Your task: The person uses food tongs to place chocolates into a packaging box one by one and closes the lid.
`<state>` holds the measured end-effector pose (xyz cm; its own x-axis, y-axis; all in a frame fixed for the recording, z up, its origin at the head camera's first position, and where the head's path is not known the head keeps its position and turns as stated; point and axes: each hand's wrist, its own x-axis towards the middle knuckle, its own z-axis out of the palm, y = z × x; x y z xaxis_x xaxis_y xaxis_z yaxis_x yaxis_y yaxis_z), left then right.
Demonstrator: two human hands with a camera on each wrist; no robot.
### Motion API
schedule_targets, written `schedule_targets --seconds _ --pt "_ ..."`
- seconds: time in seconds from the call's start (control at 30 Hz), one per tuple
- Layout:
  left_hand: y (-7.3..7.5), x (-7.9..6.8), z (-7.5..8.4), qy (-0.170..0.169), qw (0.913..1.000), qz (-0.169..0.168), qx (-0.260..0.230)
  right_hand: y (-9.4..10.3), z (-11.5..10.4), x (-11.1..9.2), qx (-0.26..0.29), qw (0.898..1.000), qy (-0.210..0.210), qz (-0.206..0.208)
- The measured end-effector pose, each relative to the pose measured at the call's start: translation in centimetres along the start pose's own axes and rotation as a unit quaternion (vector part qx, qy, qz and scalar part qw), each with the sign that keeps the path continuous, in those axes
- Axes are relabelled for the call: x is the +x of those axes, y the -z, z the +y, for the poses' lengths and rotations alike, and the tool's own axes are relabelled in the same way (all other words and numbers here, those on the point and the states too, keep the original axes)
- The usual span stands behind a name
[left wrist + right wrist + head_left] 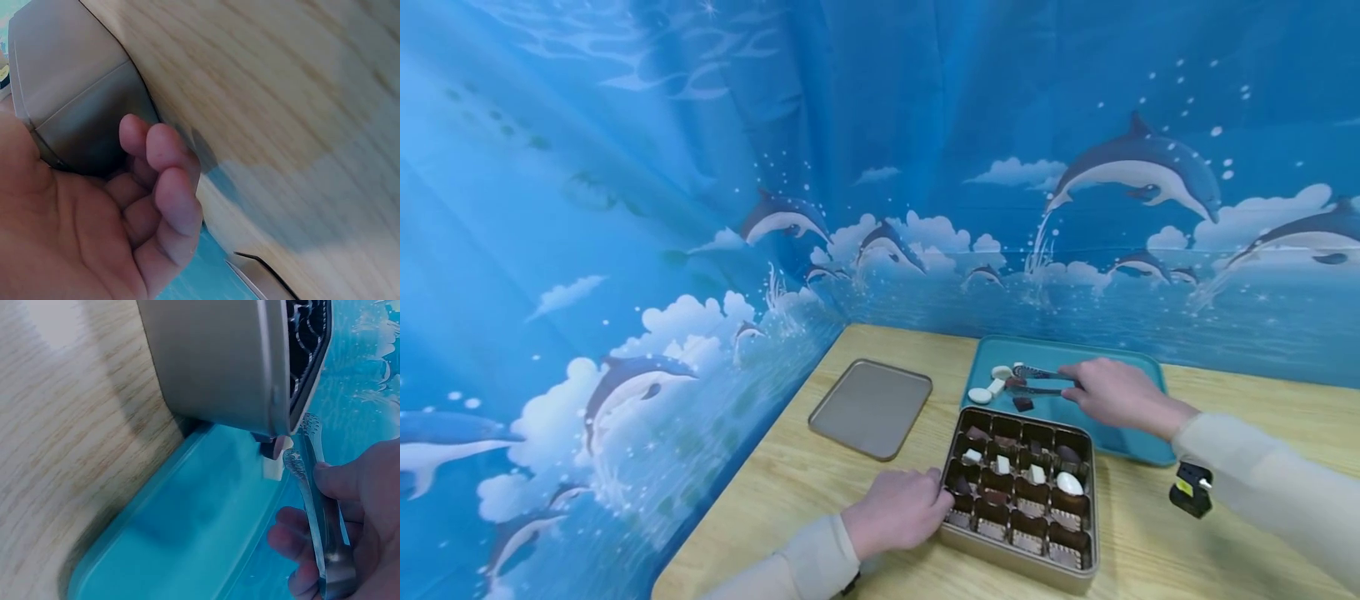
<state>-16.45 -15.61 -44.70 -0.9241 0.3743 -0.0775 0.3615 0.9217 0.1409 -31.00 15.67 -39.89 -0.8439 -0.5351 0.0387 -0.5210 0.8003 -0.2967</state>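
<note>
My right hand (1112,396) grips metal tongs (1041,382), whose tips are apart over the chocolates on the blue tray (1120,425). White and dark chocolates (980,395) lie at that tray's left end. A square metal tin (1018,554) stands in front of the tray. Its divided insert holds white and dark pieces in the rows farther back, including a white oval chocolate (1069,483); the nearest row shows bare compartments. My left hand (898,510) holds the tin's left side by the rim, its fingers curled in the left wrist view; the thumb's contact is hidden there.
A flat metal lid (872,408) lies on the wooden table (760,521), left of the tin. Behind the table hangs a blue dolphin-print curtain (887,125). The tin's wall (212,362) stands close beside the tray in the right wrist view.
</note>
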Motion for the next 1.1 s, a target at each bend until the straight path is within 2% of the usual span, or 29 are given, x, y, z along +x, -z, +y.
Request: schedule_targets --seconds 0.63,1.1 --pt "0.1 0.0 0.2 0.000 1.0000 0.003 0.001 -0.3 0.5 1.0 0.020 0.999 -0.019 -0.021" --pt "-0.1 0.0 0.3 0.004 1.0000 0.005 0.005 0.2 -0.2 2.0 -0.002 0.998 -0.033 -0.055"
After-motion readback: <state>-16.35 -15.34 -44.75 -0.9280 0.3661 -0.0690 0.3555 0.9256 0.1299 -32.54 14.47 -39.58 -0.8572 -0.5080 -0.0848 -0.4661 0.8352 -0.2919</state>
